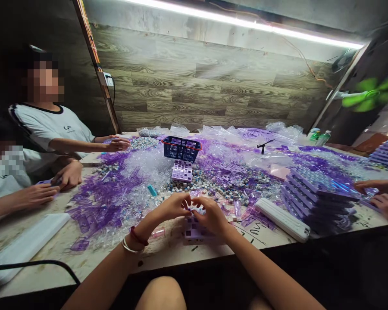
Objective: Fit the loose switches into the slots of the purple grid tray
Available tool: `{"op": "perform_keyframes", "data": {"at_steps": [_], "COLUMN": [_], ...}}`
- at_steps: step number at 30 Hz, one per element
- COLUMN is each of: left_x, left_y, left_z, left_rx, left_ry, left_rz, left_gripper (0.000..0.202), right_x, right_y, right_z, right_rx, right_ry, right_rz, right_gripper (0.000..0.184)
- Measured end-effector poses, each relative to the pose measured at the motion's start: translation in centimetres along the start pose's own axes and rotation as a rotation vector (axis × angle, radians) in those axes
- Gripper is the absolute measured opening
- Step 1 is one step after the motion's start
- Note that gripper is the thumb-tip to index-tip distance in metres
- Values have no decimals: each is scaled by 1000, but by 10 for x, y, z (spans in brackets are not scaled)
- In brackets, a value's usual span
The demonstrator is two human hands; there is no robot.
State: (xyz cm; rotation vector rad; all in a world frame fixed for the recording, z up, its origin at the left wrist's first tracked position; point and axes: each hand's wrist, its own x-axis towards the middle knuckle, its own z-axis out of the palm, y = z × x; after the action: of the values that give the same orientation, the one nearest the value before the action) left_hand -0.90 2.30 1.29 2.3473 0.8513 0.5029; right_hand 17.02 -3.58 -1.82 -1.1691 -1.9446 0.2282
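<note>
Above a light purple tray with square openings (192,232), my left hand (173,206) and my right hand (211,215) meet with their fingertips close together. The fingers of both hands are curled in a pinch. Something small and pale shows between them, too small and too covered to name. My right hand hides much of the tray's far and right side. A second purple tray with square openings (182,171) lies farther back, among heaps of small white and blue parts (207,183).
Purple clear plastic pieces (116,193) spread over the table. A dark blue basket (181,150) stands behind. Stacked purple trays (310,198) and a long white case (282,218) are at right. Co-workers' hands (70,174) work at left, another person's hands (383,198) at right.
</note>
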Motion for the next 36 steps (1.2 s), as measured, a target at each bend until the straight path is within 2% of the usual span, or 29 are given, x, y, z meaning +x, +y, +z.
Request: {"op": "perform_keyframes", "data": {"at_steps": [9,23,28,36], "left_x": [-1,-3,-3,-3], "left_y": [1,-2,-7,-2], "left_z": [-5,-11,-12,-12], "left_rx": [-63,-18,82,141], "left_ry": [-6,-96,-99,-86], "left_rz": [-96,-44,-44,-36], "left_gripper": [12,14,21,13], "right_x": [3,-3,-4,-3], "right_y": [-4,-10,-11,-13], "right_z": [8,2,2,3], "right_rx": [-6,-135,-170,-211], "right_ry": [-18,-68,-95,-125], "right_rz": [-12,-51,-34,-42], "right_gripper": [23,16,16,13]}}
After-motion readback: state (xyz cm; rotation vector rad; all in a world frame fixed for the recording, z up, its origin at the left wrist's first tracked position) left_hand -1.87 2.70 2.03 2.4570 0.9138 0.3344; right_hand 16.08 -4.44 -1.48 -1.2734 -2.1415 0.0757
